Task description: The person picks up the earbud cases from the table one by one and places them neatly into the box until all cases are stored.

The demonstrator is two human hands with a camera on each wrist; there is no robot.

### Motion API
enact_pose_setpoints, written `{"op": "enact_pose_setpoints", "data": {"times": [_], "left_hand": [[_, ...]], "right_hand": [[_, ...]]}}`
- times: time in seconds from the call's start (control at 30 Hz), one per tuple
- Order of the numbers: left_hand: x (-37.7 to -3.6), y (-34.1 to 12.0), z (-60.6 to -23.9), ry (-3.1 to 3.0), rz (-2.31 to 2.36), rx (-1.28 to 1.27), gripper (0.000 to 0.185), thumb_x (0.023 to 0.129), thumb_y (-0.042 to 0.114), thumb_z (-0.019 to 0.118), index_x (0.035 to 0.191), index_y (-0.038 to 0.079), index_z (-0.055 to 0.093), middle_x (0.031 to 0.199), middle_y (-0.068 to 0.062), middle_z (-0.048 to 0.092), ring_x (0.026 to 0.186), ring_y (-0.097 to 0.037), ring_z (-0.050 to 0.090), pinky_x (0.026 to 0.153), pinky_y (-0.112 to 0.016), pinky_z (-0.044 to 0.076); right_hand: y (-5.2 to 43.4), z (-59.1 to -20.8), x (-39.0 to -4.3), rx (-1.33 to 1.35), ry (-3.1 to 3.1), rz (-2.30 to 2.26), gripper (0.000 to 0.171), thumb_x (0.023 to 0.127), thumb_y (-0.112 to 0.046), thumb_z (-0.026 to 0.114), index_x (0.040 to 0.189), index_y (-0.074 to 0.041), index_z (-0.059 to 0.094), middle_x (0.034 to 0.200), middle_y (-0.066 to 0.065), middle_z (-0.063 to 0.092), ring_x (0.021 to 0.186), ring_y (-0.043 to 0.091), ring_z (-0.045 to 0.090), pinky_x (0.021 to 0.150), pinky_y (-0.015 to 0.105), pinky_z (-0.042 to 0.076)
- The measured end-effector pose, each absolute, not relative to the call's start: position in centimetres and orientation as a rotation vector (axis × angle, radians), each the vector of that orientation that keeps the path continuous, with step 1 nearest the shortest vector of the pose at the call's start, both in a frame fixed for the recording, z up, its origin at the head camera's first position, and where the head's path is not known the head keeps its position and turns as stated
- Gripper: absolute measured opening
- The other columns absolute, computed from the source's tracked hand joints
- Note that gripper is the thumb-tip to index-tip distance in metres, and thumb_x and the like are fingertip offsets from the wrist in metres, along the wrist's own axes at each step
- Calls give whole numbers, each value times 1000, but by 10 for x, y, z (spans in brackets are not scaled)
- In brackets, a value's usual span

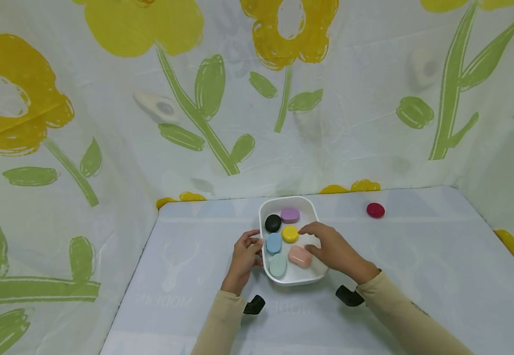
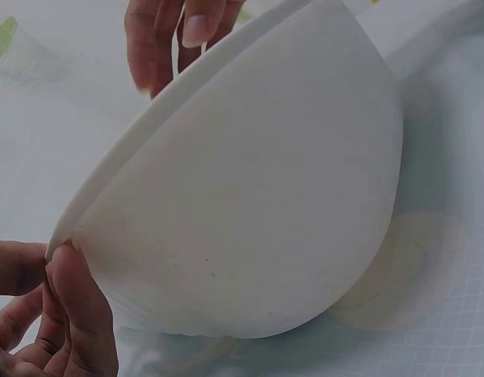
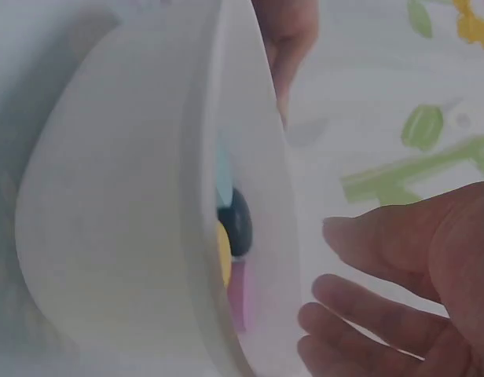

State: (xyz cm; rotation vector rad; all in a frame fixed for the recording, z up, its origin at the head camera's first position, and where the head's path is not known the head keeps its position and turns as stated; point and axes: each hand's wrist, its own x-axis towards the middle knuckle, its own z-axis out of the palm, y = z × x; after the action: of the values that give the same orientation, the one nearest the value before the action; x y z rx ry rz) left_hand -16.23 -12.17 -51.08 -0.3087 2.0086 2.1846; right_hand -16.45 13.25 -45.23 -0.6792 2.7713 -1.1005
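Observation:
A white rounded basin [image 1: 290, 282] stands on the table with its left rim pinched between thumb and fingers of my left hand [image 1: 244, 254]. Inside lie smooth, soap-like pieces: black [image 1: 273, 223], purple [image 1: 290, 215], yellow [image 1: 290, 234], blue [image 1: 273, 243], pale green [image 1: 278, 265] and pink [image 1: 299, 256]. Over the basin's right side is my right hand [image 1: 334, 249], thumb and fingers spread apart with nothing between them. Its fingertips come close to the yellow piece, and its thumb overlaps the pink piece's edge in the head view. The right wrist view shows the same hand [image 3: 399, 298] above the rim.
A dark red oval piece [image 1: 375, 210] lies alone at the back right of the table [image 1: 416, 256]. White cloth walls [image 1: 359, 133] with printed flowers stand behind and at the sides. Black wrist mounts [image 1: 349, 296] stick out beside both sleeves.

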Motion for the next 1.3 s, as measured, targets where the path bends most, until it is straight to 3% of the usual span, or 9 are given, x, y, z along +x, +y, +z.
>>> {"op": "enact_pose_setpoints", "data": {"times": [0.4,0.8,1.03,1.3], "left_hand": [[-161,-121,-510,2013,2183,-311,37,107,5,60,143,1,55,106,-7,61,73,-13,56,51,-21,52],[-159,-123,-507,1995,2213,-274,38,107,5,58,144,-2,54,108,-9,61,72,-12,56,50,-20,51],[-160,-122,-510,2000,2204,-277,38,107,5,58,145,-1,54,107,-8,61,71,-12,56,50,-21,51],[-162,-121,-511,1998,2208,-272,38,107,4,58,144,-1,54,107,-9,61,70,-11,57,50,-21,52]], "right_hand": [[193,-452,-183,-425,2961,-1247,38,94,6,74,131,8,65,131,28,65,120,48,63,102,61,54],[253,-480,-207,-76,3109,-1279,42,95,6,70,135,14,59,135,39,56,124,54,53,106,69,46],[272,-493,-219,-2,3083,-1235,47,95,5,67,139,17,52,142,41,49,135,58,43,111,72,38],[281,-503,-235,14,2991,-1081,56,96,2,67,144,20,45,144,44,44,131,59,43,110,73,41]]}}
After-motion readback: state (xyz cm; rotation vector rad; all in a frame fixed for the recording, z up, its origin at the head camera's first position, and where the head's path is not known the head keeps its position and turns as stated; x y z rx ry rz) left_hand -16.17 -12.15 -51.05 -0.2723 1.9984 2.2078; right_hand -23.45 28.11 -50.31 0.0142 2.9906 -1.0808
